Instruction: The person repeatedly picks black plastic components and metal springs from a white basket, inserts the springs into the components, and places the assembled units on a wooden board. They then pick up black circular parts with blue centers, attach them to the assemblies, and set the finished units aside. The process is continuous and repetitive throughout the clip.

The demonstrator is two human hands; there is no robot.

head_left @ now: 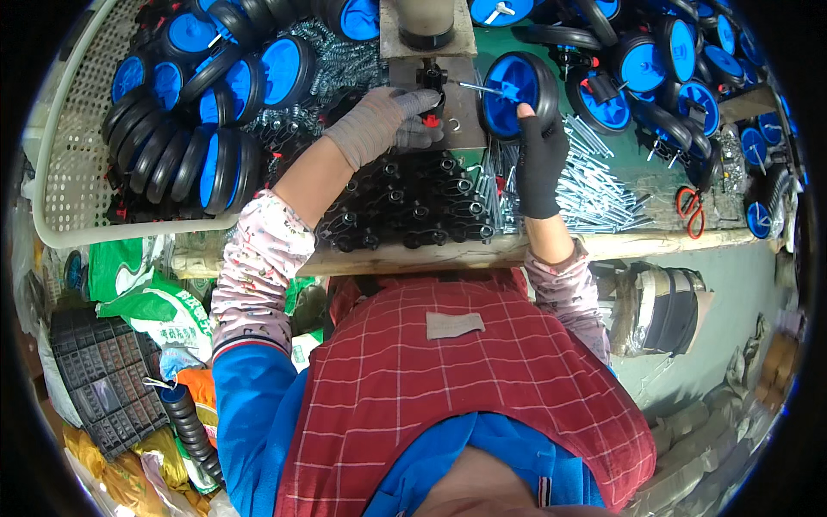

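Observation:
My left hand (379,127), in a grey glove, is closed round a black plastic fitting (436,105) with a red tab (431,121), below a metal press head (426,34). Its fingers partly cover the fitting. In a black glove with the thumb tip bare, my right hand (541,168) grips a black-tyred wheel (502,96) with a blue hub, thumb on the near rim. A thin metal rod (474,87) runs from the hub leftward to the fitting. Whether the rod has entered the fitting, I cannot tell.
Several black fittings (396,202) lie along the bench's near edge (637,245). Metal pins (594,194) are heaped at right, beside red-handled scissors (689,211). More blue-hubbed wheels (642,65) crowd the back right. A pale perforated basket (73,185) stands by wheels at left, near springs (340,73).

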